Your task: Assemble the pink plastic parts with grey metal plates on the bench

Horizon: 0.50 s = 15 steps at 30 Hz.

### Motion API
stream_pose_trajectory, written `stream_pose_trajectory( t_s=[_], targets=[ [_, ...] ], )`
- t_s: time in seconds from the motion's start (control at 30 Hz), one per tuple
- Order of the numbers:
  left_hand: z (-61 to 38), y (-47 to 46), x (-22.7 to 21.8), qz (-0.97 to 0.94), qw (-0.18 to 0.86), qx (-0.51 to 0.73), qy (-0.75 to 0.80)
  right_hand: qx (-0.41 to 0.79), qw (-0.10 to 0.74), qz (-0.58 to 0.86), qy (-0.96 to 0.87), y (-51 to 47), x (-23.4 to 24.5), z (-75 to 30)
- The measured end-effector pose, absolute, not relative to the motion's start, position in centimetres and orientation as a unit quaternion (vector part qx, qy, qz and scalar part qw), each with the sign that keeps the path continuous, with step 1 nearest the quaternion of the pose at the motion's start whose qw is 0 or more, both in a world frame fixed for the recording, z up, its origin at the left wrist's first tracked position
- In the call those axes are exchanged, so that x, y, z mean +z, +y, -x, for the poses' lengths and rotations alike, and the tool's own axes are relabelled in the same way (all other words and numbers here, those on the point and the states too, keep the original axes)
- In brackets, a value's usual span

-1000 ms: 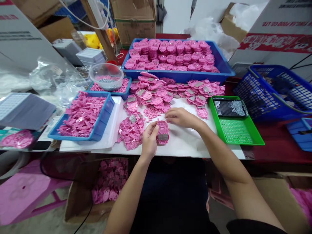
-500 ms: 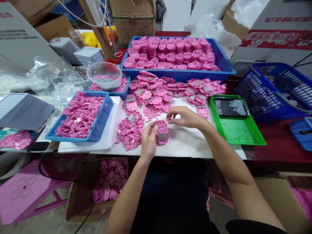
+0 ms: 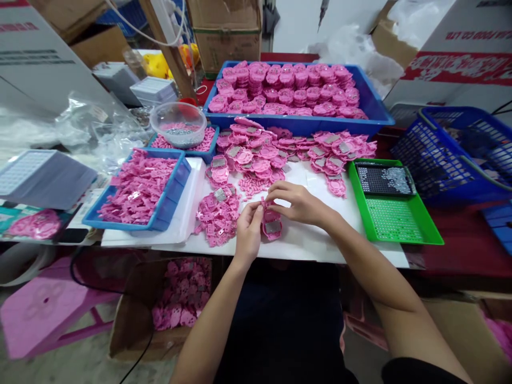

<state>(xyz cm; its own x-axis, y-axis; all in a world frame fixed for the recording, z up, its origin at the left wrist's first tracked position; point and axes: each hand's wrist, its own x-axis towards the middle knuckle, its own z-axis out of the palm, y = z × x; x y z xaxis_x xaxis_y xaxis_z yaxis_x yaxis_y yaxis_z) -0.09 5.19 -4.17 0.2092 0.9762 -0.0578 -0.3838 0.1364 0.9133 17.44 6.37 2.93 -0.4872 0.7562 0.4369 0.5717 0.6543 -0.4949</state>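
My left hand [image 3: 248,230] is closed on the left edge of a pink plastic casing [image 3: 272,228], which has a grey rectangular plate in its lower half. My right hand [image 3: 298,204] reaches over the casing's upper end from the right, fingers bent in a pinch on a small pink plastic part [image 3: 263,200]; the fingertips partly hide it. To the left of my hands lies a heap of flat pink parts [image 3: 218,216]. Just beyond them are small pink pieces [image 3: 253,185] and a pile of similar casings with grey plates [image 3: 258,154].
A blue tray [image 3: 296,124] of stacked pink casings stands at the back. Blue bins [image 3: 182,181] of pink parts and a clear bowl [image 3: 178,120] of small metal pieces are on the left. On the right sit a green tray [image 3: 434,234] and a blue basket [image 3: 452,154].
My right hand has moved left and in over the casing's upper end, bringing the small pink part to it. My left hand still holds the casing. The view has shifted slightly.
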Motion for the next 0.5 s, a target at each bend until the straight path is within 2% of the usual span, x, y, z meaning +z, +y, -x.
stream_pose_trajectory(
  t_s=[0.3, 0.5],
  targets=[
    [0.1, 5.0, -3.5, -0.417, 0.624, 0.564, 0.344, 0.047, 0.349, 0.364, -0.862, 5.7, 2.5, -16.7],
    [0.4, 4.4, -3.1, -0.451, 0.564, 0.590, 0.361, 0.132, 0.436, 0.344, -0.821, 5.7, 2.5, -16.3]
  ],
)
